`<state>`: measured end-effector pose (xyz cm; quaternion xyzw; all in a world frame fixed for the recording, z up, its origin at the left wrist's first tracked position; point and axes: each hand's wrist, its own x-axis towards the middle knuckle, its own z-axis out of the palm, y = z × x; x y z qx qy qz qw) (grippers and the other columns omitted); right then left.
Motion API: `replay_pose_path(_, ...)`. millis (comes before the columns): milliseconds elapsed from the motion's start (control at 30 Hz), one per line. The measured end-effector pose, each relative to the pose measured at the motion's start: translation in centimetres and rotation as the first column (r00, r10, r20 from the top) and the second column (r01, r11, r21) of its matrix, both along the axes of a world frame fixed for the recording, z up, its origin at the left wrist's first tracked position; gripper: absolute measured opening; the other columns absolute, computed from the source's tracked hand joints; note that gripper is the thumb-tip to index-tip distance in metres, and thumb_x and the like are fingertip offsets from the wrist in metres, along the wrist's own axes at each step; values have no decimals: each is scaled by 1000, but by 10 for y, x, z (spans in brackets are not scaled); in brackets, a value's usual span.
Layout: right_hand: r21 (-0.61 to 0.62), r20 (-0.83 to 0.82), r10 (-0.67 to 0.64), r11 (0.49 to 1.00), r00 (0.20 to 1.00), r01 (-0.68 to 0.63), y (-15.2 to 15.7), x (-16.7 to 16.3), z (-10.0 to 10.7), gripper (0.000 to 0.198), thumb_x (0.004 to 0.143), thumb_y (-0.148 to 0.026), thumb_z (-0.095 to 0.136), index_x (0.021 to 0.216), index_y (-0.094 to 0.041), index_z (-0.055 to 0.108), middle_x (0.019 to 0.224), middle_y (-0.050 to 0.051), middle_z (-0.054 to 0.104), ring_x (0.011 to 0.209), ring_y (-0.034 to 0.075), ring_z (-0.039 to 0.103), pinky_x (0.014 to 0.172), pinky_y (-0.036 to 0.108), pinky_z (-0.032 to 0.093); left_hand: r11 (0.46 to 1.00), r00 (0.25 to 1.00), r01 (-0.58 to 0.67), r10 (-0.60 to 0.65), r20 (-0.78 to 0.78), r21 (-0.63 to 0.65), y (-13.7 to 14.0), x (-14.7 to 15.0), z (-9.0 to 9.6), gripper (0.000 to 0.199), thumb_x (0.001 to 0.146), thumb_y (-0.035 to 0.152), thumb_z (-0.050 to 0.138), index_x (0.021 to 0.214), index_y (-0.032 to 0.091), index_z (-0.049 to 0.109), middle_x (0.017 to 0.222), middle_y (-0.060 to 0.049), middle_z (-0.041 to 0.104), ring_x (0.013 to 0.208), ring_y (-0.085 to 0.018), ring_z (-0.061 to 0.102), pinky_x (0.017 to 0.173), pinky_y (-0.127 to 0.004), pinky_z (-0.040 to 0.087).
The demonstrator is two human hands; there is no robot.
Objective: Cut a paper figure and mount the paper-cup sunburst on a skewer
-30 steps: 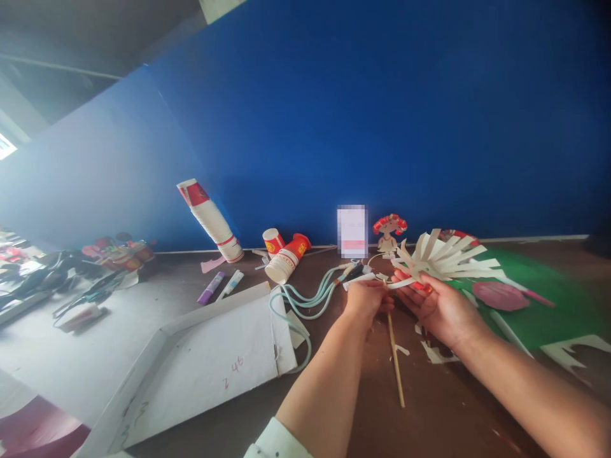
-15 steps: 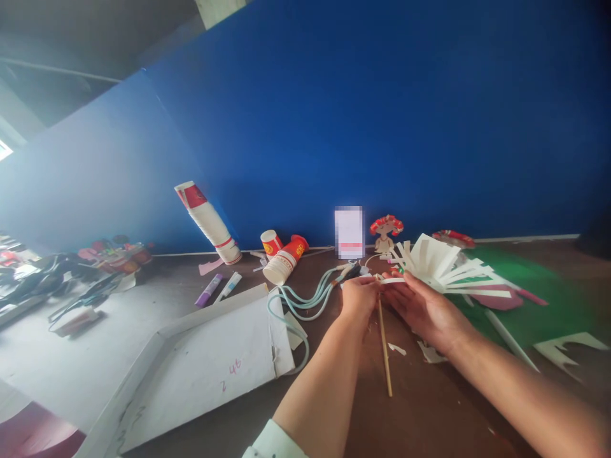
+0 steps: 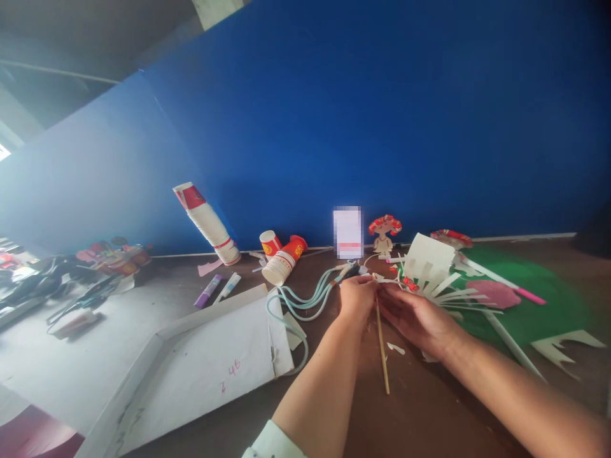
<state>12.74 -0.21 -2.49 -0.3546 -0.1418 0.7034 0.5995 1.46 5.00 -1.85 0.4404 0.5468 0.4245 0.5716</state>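
Note:
My left hand (image 3: 357, 298) is closed at the upper end of a thin wooden stick (image 3: 383, 356), which slants down toward me. A white paper strip (image 3: 389, 280) meets the stick at those fingertips. My right hand (image 3: 424, 318) is closed around the strip from the right, thumb above and fingers below, partly hidden. Just beyond it lies a paper cup cut into a fringe (image 3: 427, 254), its white strips spread to the right. A small red piece (image 3: 409, 284) shows beside the right thumb.
A paper doll with red curled hair (image 3: 384, 235) stands at the blue wall. Pale cables (image 3: 312, 299) and a white box lid (image 3: 200, 369) lie left. Stacked paper cups (image 3: 210, 222), glue sticks (image 3: 207, 291), green sheet (image 3: 548, 299) and paper scraps (image 3: 566, 346) surround the work.
The fringed cup has turned and its strips have dropped lower. My right hand has shifted slightly left, its fingers more curled near the stick. My left hand stays at the stick's top.

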Motion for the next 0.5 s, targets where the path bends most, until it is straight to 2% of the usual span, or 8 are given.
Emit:
replay_pose_path(100,-2,10,53,999,999,-53,-2,-4,-2,22,84,-1,62,91,-16,76,87,7,82,78,17,77,73,25,64,1000,997,13,-13,-74,5,-2,-1,5,14,77,19,72,87,15,80,66,-5,69,63,-18,65,65,-27,54)
replay_pose_path(233,34,4,95,995,995,-95,-5,-13,-2,16,81,-12,71,94,-21,76,96,5,82,92,22,76,83,33,62,999,981,43,-41,-192,7,-6,-2,15,21,79,17,65,93,13,80,69,-6,71,64,-19,66,66,-29,54)
replay_pose_path(333,46,7,43,998,999,-43,-3,-14,-3,13,82,-20,74,94,-23,76,97,3,82,95,22,75,84,32,61,998,969,57,-48,-240,33,-10,0,22,24,80,19,65,97,14,80,76,-7,74,72,-21,69,72,-32,55)
replay_pose_path(500,41,35,-97,995,995,96,10,-10,-13,5,79,-24,77,82,-25,74,78,-3,79,80,16,74,72,24,60,986,955,114,-74,-287,126,-17,2,28,23,80,21,65,96,15,81,84,-9,77,86,-24,71,82,-32,54)
